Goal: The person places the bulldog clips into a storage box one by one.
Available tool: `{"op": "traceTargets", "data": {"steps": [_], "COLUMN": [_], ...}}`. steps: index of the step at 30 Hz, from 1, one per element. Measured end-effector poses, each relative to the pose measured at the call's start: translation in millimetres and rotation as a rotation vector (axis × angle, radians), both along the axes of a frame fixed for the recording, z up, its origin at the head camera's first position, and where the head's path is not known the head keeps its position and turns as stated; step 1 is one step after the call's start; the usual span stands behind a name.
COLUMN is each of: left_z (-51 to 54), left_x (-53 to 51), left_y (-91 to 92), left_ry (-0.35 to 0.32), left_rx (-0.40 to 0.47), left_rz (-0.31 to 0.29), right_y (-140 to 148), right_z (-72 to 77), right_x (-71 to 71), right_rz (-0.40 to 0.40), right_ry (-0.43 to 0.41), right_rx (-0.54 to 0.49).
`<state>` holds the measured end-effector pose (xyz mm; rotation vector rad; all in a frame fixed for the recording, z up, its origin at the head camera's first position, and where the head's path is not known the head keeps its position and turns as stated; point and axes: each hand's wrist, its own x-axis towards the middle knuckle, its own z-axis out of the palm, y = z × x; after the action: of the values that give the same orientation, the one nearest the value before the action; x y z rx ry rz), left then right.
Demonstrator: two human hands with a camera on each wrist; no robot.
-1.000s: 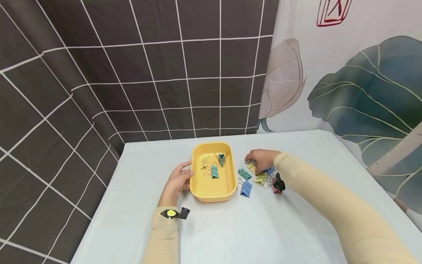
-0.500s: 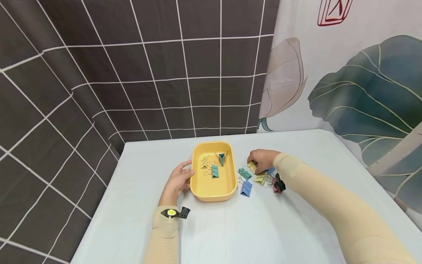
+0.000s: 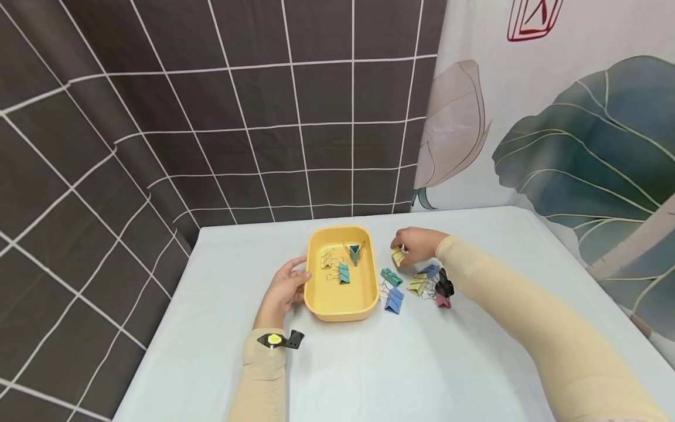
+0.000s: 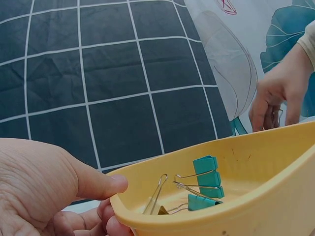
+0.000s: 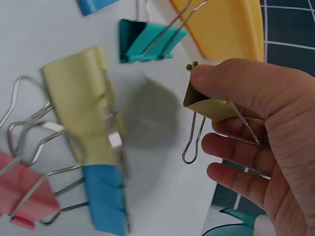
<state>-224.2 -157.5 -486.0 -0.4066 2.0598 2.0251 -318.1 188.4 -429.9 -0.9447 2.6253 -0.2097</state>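
My left hand (image 3: 285,290) grips the left rim of a yellow plastic tray (image 3: 337,305), thumb over the edge and fingers against the outer wall in the left wrist view. Inside the tray lie a yellow binder clip (image 3: 327,261), a teal binder clip (image 3: 344,274) and a darker teal one (image 3: 354,253). To the tray's right, my right hand (image 3: 419,244) pinches another yellow binder clip (image 5: 211,109) between thumb and fingers. One wire handle of it hangs down in the right wrist view; the clip appears raised over the table, its shadow beside it.
Between tray and right forearm lie loose binder clips: green (image 3: 391,276), blue (image 3: 394,300), yellow (image 3: 418,285), another blue (image 3: 431,270) and red (image 3: 443,301). The white table (image 3: 358,369) ends at a dark gridded curtain (image 3: 253,146) behind.
My right hand has closed on the yellow binder clip and drawn it up and away from the other clips, toward the back of the table. The left hand and tray stay put.
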Motion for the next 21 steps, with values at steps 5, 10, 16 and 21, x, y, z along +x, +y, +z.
{"op": "traceTargets", "data": {"steps": [5,10,16,21], "left_z": [-0.7,-1.7,-1.7,-1.3], "left_x": [-0.6,-0.2,-0.3,-0.9], "left_y": [0.4,0.4,-0.7,-0.5], "left_ry": [0.006,0.010,-0.001,-0.001], "left_rx": [0.003,0.006,-0.002,-0.002], "left_rz": [-0.002,-0.002,-0.001,0.001], "right_y": [-5.5,-11.9,-24.9,-36.5], "right_z": [9.8,18.4,26.4,29.8], "right_x": [-1.3,-2.2,-2.3,-0.7], "right_rz": [0.031,0.034,0.048,0.077], "right_ry": [0.070,0.114,0.136,0.191], "right_rx": [-0.012,-0.028,-0.037,-0.049]}}
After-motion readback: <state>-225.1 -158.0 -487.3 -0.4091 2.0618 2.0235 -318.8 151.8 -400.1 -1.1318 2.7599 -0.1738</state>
